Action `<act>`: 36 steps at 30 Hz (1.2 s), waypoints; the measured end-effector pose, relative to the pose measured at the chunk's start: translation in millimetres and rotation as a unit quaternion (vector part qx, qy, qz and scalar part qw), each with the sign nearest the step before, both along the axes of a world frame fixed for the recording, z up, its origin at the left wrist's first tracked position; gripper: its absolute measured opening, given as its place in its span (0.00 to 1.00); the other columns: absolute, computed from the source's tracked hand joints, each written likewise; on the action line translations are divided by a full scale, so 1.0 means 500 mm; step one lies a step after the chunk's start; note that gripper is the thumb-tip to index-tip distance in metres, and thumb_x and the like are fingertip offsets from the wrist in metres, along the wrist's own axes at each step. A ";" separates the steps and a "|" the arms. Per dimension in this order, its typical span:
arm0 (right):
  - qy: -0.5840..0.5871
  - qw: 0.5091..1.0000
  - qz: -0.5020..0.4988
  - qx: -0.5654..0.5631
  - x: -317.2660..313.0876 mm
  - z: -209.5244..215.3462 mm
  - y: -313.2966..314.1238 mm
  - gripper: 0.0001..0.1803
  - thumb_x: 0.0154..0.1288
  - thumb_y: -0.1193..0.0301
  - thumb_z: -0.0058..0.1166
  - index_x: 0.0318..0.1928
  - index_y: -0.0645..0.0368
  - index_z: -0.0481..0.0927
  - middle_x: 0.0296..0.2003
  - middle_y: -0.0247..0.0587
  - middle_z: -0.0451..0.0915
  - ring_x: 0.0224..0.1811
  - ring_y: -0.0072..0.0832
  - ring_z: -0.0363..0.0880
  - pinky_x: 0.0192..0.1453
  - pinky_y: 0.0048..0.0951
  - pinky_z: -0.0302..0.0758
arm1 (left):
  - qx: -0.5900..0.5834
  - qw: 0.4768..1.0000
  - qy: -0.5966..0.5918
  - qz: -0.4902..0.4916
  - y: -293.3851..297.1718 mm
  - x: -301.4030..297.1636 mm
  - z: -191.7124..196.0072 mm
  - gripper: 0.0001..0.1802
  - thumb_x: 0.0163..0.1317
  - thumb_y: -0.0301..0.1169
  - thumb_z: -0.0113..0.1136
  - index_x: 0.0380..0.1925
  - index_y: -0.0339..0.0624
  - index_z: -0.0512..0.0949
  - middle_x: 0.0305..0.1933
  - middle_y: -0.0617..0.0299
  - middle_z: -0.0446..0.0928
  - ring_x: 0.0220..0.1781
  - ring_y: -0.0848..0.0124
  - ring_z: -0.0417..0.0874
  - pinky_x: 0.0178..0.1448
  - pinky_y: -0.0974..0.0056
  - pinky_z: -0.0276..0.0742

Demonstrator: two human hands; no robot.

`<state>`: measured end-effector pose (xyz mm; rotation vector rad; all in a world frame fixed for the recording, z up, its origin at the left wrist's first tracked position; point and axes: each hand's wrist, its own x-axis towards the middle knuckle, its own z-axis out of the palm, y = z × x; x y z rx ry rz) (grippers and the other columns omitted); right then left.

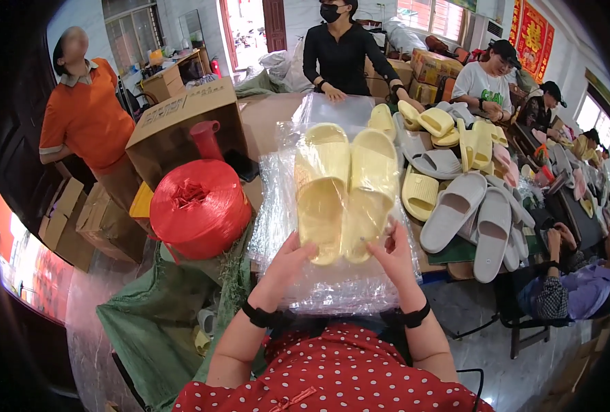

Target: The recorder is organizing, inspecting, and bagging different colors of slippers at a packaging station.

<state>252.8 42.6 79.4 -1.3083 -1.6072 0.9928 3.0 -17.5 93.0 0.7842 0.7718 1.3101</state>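
Observation:
A pair of pale yellow slippers (324,206) lies side by side in front of me, soles down, with a clear plastic film showing sheen around them. My left hand (284,268) grips the heel end of the left slipper, thumb on top and fingers mostly hidden beneath. At the heel of the other slipper, my right hand (394,259) holds its outer edge, thumb on top and fingers curled at the side. Under the pair spreads a stack of clear plastic bags (339,296) on the table. Whether both slippers are fully inside a bag I cannot tell.
Grey slippers (454,211) and yellow slippers (420,193) pile up on the right. To the left sit a big red twine roll (201,209), a red cup-like container (205,139) and a cardboard box (181,123). A green sack (161,329) hangs below. Several people work around.

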 end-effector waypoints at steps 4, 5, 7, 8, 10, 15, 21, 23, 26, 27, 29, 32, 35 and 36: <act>0.208 0.976 0.031 0.053 -0.035 0.011 -0.041 0.32 0.61 0.74 0.64 0.62 0.67 0.64 0.53 0.46 0.76 0.52 0.27 0.78 0.56 0.29 0.76 | -0.008 1.000 -0.012 0.010 -0.025 0.017 0.004 0.34 0.69 0.24 0.56 0.73 0.37 0.58 0.70 0.54 0.70 0.68 0.65 0.74 0.71 0.59 0.69; 0.207 0.976 0.033 0.052 -0.047 0.010 -0.048 0.32 0.61 0.74 0.64 0.62 0.67 0.64 0.53 0.46 0.76 0.52 0.27 0.78 0.56 0.29 0.76 | 0.015 1.000 -0.013 -0.003 -0.027 0.020 -0.008 0.34 0.68 0.24 0.56 0.73 0.37 0.59 0.70 0.54 0.70 0.68 0.65 0.74 0.71 0.59 0.69; 0.213 0.973 0.045 0.071 -0.065 0.006 -0.063 0.32 0.63 0.78 0.62 0.65 0.65 0.62 0.57 0.43 0.75 0.56 0.28 0.77 0.60 0.30 0.75 | 0.039 0.999 -0.014 -0.015 -0.029 0.026 -0.029 0.34 0.68 0.25 0.57 0.73 0.37 0.59 0.69 0.55 0.70 0.68 0.65 0.74 0.71 0.60 0.69; 0.168 0.983 0.040 0.065 -0.068 0.012 -0.075 0.32 0.63 0.78 0.62 0.65 0.65 0.62 0.58 0.43 0.74 0.57 0.26 0.76 0.59 0.30 0.74 | 0.035 0.999 -0.011 -0.023 -0.030 0.029 -0.037 0.34 0.67 0.25 0.58 0.72 0.38 0.61 0.68 0.56 0.72 0.67 0.65 0.74 0.70 0.60 0.70; 0.153 0.984 0.071 0.056 -0.063 0.018 -0.086 0.33 0.64 0.74 0.62 0.66 0.66 0.63 0.59 0.46 0.74 0.59 0.30 0.74 0.63 0.33 0.72 | 0.032 0.999 -0.008 -0.030 -0.032 0.031 -0.033 0.34 0.66 0.25 0.59 0.71 0.38 0.62 0.67 0.56 0.73 0.67 0.65 0.75 0.69 0.60 0.71; -0.101 0.941 0.179 0.270 -0.030 0.015 -0.063 0.39 0.66 0.56 0.60 0.69 0.66 0.63 0.67 0.56 0.68 0.72 0.47 0.63 0.75 0.45 0.58 | 0.018 0.994 -0.061 0.088 -0.083 0.028 0.025 0.31 0.63 0.25 0.63 0.67 0.38 0.68 0.61 0.59 0.77 0.62 0.67 0.79 0.67 0.59 0.74; -0.279 0.912 0.189 0.235 -0.041 -0.060 -0.050 0.46 0.64 0.45 0.59 0.71 0.65 0.64 0.73 0.55 0.60 0.78 0.55 0.50 0.79 0.53 0.48 | 0.185 0.866 0.095 0.456 -0.172 -0.102 0.021 0.21 0.74 0.26 0.50 0.64 0.30 0.67 0.63 0.52 0.71 0.62 0.65 0.73 0.66 0.59 0.71; -0.268 0.919 0.191 0.217 -0.052 -0.051 -0.059 0.47 0.63 0.44 0.59 0.71 0.65 0.63 0.74 0.55 0.59 0.78 0.54 0.49 0.80 0.54 0.46 | 0.117 0.788 0.166 0.581 -0.223 -0.205 -0.016 0.23 0.72 0.31 0.58 0.63 0.32 0.68 0.63 0.52 0.72 0.60 0.65 0.75 0.64 0.59 0.72; -0.281 0.917 0.183 0.216 -0.054 -0.061 -0.053 0.48 0.63 0.43 0.59 0.71 0.65 0.63 0.75 0.54 0.57 0.79 0.54 0.49 0.81 0.54 0.45 | 0.060 0.695 0.151 0.700 -0.310 -0.333 -0.072 0.27 0.69 0.26 0.60 0.66 0.34 0.65 0.65 0.53 0.71 0.61 0.62 0.75 0.65 0.57 0.72; -0.286 0.915 0.183 0.219 -0.055 -0.067 -0.050 0.48 0.63 0.42 0.59 0.71 0.64 0.63 0.75 0.54 0.57 0.79 0.54 0.48 0.81 0.54 0.44 | 0.030 0.672 0.218 0.707 -0.356 -0.379 -0.113 0.29 0.68 0.26 0.59 0.67 0.33 0.63 0.66 0.52 0.71 0.62 0.61 0.75 0.66 0.55 0.72; -0.297 0.914 0.174 0.217 -0.049 -0.074 -0.053 0.49 0.63 0.41 0.58 0.72 0.64 0.63 0.75 0.54 0.56 0.79 0.54 0.48 0.81 0.54 0.44 | -0.034 0.684 0.135 0.717 -0.394 -0.381 -0.162 0.24 0.69 0.26 0.58 0.63 0.31 0.67 0.63 0.51 0.73 0.60 0.61 0.76 0.65 0.54 0.73; -0.283 0.915 0.172 0.230 -0.057 -0.063 -0.060 0.48 0.62 0.45 0.61 0.71 0.65 0.63 0.74 0.54 0.58 0.79 0.55 0.49 0.80 0.53 0.45 | -0.147 0.747 0.080 0.643 -0.541 -0.480 -0.370 0.26 0.70 0.30 0.58 0.64 0.33 0.67 0.63 0.53 0.74 0.60 0.58 0.77 0.62 0.52 0.76; -0.287 0.912 0.176 0.234 -0.062 -0.072 -0.051 0.49 0.63 0.40 0.58 0.71 0.66 0.63 0.75 0.54 0.57 0.79 0.54 0.47 0.81 0.54 0.44 | -0.237 0.774 -0.074 0.582 -0.587 -0.510 -0.483 0.28 0.69 0.35 0.61 0.65 0.35 0.68 0.63 0.54 0.75 0.60 0.57 0.78 0.62 0.51 0.77; -0.289 0.911 0.178 0.237 -0.062 -0.074 -0.051 0.49 0.63 0.40 0.58 0.71 0.66 0.64 0.75 0.54 0.57 0.79 0.54 0.47 0.81 0.54 0.44 | -0.288 0.796 -0.072 0.527 -0.586 -0.512 -0.487 0.29 0.68 0.37 0.62 0.65 0.36 0.69 0.64 0.54 0.74 0.61 0.57 0.78 0.62 0.51 0.77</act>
